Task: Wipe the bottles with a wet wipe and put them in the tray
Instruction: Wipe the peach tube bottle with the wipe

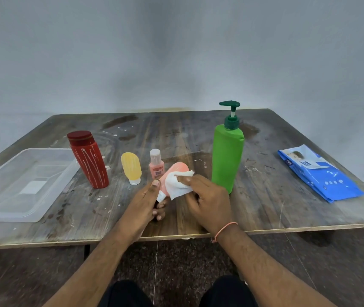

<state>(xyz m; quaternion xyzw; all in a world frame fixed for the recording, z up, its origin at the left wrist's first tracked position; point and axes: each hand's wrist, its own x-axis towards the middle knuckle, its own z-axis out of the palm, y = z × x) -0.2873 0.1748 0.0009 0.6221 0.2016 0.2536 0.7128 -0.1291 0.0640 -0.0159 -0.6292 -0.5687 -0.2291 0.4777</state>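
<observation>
The left hand (pixel 146 199) has its fingers (pixel 155 183) closed round the cap end of a small pink tube (pixel 175 171), held tilted above the surface (pixel 198 134). The right hand (pixel 207 199) pinches a white wet wipe (pixel 177 185) against the tube's side, fingers curled shut on the cloth.

What worries me is that grip. The tube is held only low down, near the cap, so a firm rub from the right fingers could lever it out of the left ones, and a wet skin will be slippery.

Just beyond the right fingers stands the tall green pump bottle (pixel 227 158); a sweeping elbow or wrist looks likely to topple it. Just past the left fingers are a small pink bottle (pixel 156 166) and a yellow tube (pixel 131 167) standing on its cap, both easily knocked. The red bottle (pixel 89 160), streaked white, stands further left, beside the clear tray (pixel 6 207), which looks empty. Carrying the tube to the tray means crossing over those standing bottles. The blue wipe pack (pixel 318 173) lies well to the right.
</observation>
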